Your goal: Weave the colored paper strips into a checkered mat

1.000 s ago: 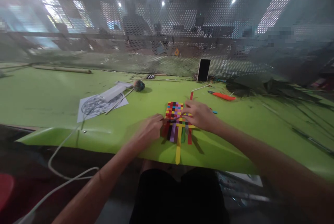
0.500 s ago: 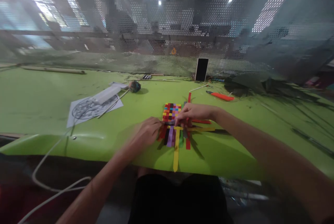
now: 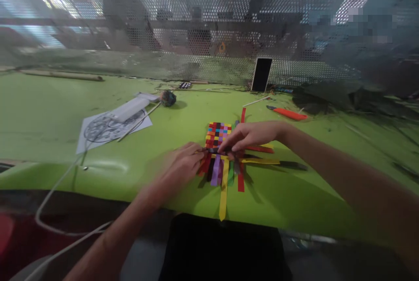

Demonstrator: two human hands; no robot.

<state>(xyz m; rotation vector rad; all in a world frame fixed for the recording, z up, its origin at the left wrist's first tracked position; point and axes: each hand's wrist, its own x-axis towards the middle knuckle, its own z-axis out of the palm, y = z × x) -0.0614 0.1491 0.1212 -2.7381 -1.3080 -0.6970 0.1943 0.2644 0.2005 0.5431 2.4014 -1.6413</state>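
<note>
A small woven mat of coloured strips (image 3: 218,135) lies on the green tabletop, with red, yellow, orange, blue, purple and black squares. Loose ends fan out below and to the right, among them a long yellow strip (image 3: 223,198) and a purple strip (image 3: 216,171). Across the mat's lower edge runs a dark strip (image 3: 213,150). My left hand (image 3: 185,159), closed and slightly blurred, has its fingertips at that strip's left end. From the right, my right hand (image 3: 250,136) bends its fingers down onto the same strip; the palm hides part of the weave.
Printed paper (image 3: 98,129) lies at left under a white device (image 3: 129,108) with a cable, beside a dark ball (image 3: 168,97). An orange-handled knife (image 3: 290,114) is at right. A phone (image 3: 261,74) leans against the perforated screen (image 3: 183,65). Dark leaves (image 3: 330,100) lie at far right.
The view has tipped down, so the table things sit higher. My right fingertips have shifted slightly left along the dark strip and stretch out more. The left hand stays at the mat's left edge.
</note>
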